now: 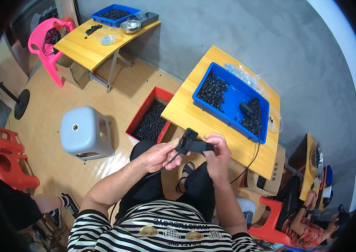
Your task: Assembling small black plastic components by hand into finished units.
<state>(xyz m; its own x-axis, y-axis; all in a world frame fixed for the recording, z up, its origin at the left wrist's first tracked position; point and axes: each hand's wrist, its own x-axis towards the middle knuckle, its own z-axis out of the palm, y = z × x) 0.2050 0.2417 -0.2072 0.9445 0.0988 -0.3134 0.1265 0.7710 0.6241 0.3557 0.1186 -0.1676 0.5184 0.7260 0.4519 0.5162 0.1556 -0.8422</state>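
The front table (202, 120), yellow wood, stands ahead of me to the right. A second table (74, 45) of the same colour stands well apart at the far left, with a pink chair (40, 37) beside it. The blue tray (233, 101) rests on the front table; a clear plastic bag (251, 80) lies just beyond it. The grey stool (78, 133) stands on the floor to my left. Between stool and front table sits the red box (164, 94), loaded with small black parts.

My left hand (161, 156) is closed, thumb against fingers, on the left side of the black device (187, 139). My right hand (218, 156) is closed on the black strap (199, 146) at the device's right side. The device is above my lap, between both hands, clear of the front table's near edge. A thin black cable (167, 164) runs from it past my left hand. Smallest are the black pieces (211, 91), heaped at both ends of the tray.
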